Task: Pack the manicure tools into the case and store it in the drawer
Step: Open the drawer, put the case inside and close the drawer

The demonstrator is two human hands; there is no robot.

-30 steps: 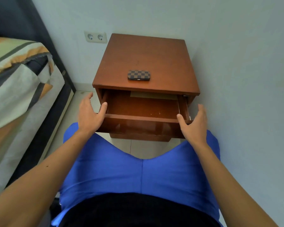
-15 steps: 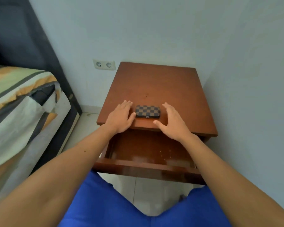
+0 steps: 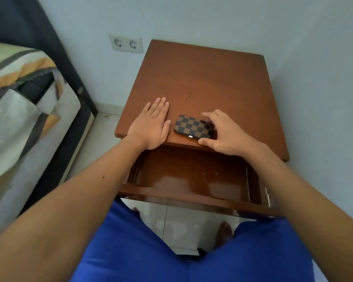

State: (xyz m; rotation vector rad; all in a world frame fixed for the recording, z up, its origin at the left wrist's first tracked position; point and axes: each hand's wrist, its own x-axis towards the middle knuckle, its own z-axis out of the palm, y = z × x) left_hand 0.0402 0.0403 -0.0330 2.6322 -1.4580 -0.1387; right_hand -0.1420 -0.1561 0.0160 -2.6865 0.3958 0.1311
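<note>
Nearest, below both hands, we have the drawer (image 3: 193, 180) pulled open. Our left hand (image 3: 150, 127) lies flat, fingers spread, on the nightstand (image 3: 212, 84). Just beside it, our right hand (image 3: 224, 132) curls around the checkered case (image 3: 191, 127), thumb at its near edge.

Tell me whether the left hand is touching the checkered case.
Apart. The head view shows a strip of bare nightstand top between the left hand and the checkered case.
</note>
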